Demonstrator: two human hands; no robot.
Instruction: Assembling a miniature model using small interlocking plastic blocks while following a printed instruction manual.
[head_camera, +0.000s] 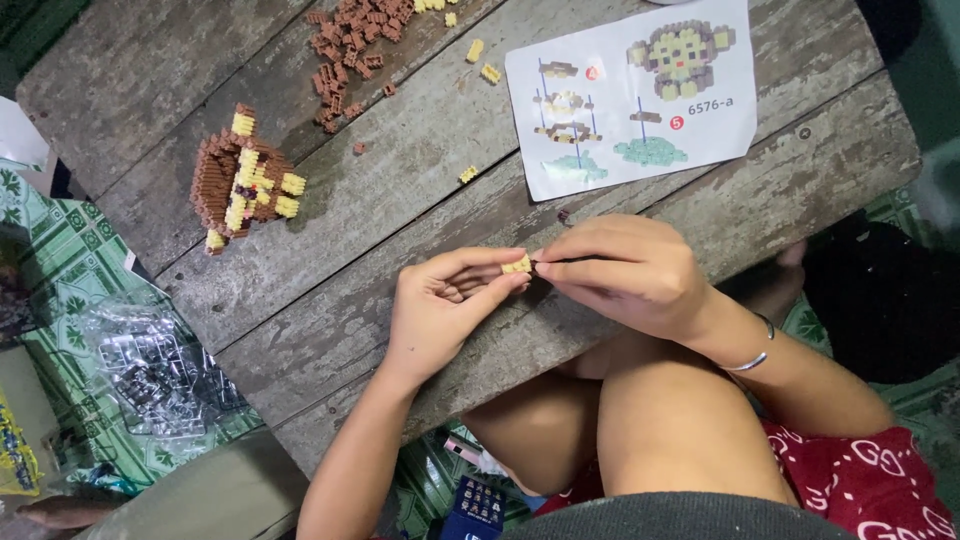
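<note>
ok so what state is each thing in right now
left hand: pinching small yellow brick piece
right hand: fingertips on that piece
brown and yellow figure: partly built, lying on wooden table
brown bricks: loose pile
instruction sheet: flat, face up

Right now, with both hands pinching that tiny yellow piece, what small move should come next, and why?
Probably press the small yellow brick piece together where it is. The left hand and the right hand meet fingertip to fingertip on it, just above the wooden table. The half-built brown and yellow figure lies apart, up to the left, so it seems too early to carry the piece over.
</note>
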